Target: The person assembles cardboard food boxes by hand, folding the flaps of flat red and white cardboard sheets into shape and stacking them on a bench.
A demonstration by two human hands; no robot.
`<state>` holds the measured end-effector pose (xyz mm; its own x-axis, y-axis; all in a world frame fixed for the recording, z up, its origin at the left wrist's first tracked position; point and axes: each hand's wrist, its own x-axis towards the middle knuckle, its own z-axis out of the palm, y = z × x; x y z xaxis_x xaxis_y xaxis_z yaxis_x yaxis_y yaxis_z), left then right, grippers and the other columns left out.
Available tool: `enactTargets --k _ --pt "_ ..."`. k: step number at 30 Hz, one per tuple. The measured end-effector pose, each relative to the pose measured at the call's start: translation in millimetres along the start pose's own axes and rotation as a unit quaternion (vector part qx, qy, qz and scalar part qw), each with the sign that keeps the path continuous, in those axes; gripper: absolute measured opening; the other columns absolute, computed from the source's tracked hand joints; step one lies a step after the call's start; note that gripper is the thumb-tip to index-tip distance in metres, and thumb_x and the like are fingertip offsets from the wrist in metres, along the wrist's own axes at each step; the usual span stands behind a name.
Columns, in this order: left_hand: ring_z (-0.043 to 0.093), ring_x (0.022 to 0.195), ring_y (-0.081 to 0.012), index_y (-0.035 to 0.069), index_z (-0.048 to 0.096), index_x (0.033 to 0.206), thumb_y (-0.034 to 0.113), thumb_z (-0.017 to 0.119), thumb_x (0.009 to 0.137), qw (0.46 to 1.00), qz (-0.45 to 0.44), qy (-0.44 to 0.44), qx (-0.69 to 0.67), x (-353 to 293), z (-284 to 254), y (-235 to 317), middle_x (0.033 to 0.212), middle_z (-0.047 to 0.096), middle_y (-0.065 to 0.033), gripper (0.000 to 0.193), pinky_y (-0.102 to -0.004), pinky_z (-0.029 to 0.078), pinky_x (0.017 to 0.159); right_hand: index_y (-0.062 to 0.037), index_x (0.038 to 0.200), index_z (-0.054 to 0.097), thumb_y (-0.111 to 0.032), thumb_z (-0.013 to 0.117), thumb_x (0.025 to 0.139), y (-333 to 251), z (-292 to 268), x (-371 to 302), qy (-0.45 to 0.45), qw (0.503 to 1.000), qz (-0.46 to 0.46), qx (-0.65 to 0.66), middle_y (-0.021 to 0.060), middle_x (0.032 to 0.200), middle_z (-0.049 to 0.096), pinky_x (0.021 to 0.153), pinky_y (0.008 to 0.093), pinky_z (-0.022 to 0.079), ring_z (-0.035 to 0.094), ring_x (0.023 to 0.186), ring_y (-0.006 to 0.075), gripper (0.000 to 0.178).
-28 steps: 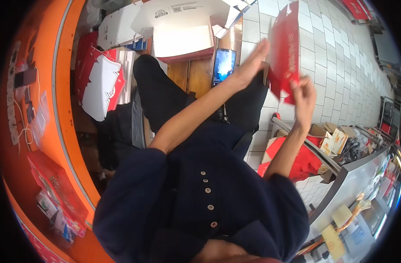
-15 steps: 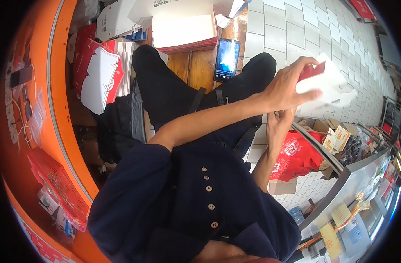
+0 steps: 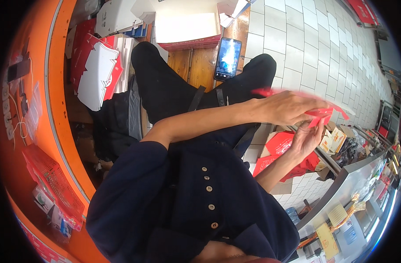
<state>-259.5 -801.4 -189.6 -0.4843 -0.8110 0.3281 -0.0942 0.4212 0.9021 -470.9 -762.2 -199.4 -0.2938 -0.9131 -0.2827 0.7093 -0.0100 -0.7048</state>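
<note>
A folding carton piece (image 3: 319,116), red on the faces toward me with a pale edge behind, is held off to my right. My left hand (image 3: 283,108) reaches across my body and closes on it from above, fingers bent over its edge. From below, my right hand (image 3: 307,139) pinches a red flap between thumb and fingers. The far part of the carton is smeared by motion, and my left hand covers some of it.
An open box (image 3: 189,44), white inside with red sides, stands on a wooden surface beside a lit phone (image 3: 227,59). Flat red-and-white carton blanks (image 3: 98,75) are stacked at the left. Red bags (image 3: 277,147) and a metal counter edge (image 3: 336,186) lie right.
The carton has turned from its white side to its red side and come lower. My left hand has moved down. My right hand has risen to the right and now grips a flap.
</note>
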Motion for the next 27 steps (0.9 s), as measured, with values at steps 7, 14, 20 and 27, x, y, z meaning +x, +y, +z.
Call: enactTargets --k 7,14,20,27 --pt "0.072 0.094 -0.0359 0.008 0.065 0.131 0.034 0.071 0.091 0.956 0.214 0.184 0.073 4.0 -10.0 -4.4 0.145 0.056 -0.0179 0.048 -0.0381 0.061 0.078 0.0009 0.139 0.048 -0.030 0.054 0.107 23.1 51.9 -21.5 -0.124 0.982 0.086 0.113 0.0167 0.135 0.057 0.102 0.0415 0.054 0.057 0.124 0.0266 0.046" --pt "0.073 0.082 -0.0313 0.000 0.075 0.097 0.030 0.083 0.076 0.997 0.050 0.041 -0.048 -3.5 -34.5 2.1 0.128 0.069 -0.0149 0.038 -0.0372 0.059 0.074 0.0045 0.132 0.053 -0.026 0.057 0.105 27.1 69.8 -23.1 0.071 0.991 0.002 -0.116 0.0178 0.128 0.063 0.097 0.0359 0.059 0.064 0.117 0.0231 0.041" --pt "0.070 0.098 -0.0333 0.003 0.074 0.102 0.026 0.083 0.072 0.987 0.057 0.151 0.012 -0.3 -17.8 0.4 0.129 0.067 -0.0144 0.039 -0.0408 0.057 0.080 0.0051 0.130 0.054 -0.020 0.060 0.102 28.9 61.0 -23.1 -0.041 0.998 0.039 0.007 0.0198 0.125 0.064 0.090 0.0358 0.062 0.066 0.114 0.0236 0.038" --pt "0.067 0.105 -0.0344 0.005 0.069 0.107 0.020 0.079 0.072 0.986 0.146 0.075 -0.019 9.5 -20.5 17.1 0.117 0.068 -0.0132 0.040 -0.0439 0.055 0.086 0.0035 0.138 0.048 -0.034 0.062 0.101 -2.6 27.8 -14.1 0.013 0.986 -0.015 -0.168 0.0178 0.136 0.054 0.100 0.0438 0.055 0.057 0.126 0.0270 0.054"
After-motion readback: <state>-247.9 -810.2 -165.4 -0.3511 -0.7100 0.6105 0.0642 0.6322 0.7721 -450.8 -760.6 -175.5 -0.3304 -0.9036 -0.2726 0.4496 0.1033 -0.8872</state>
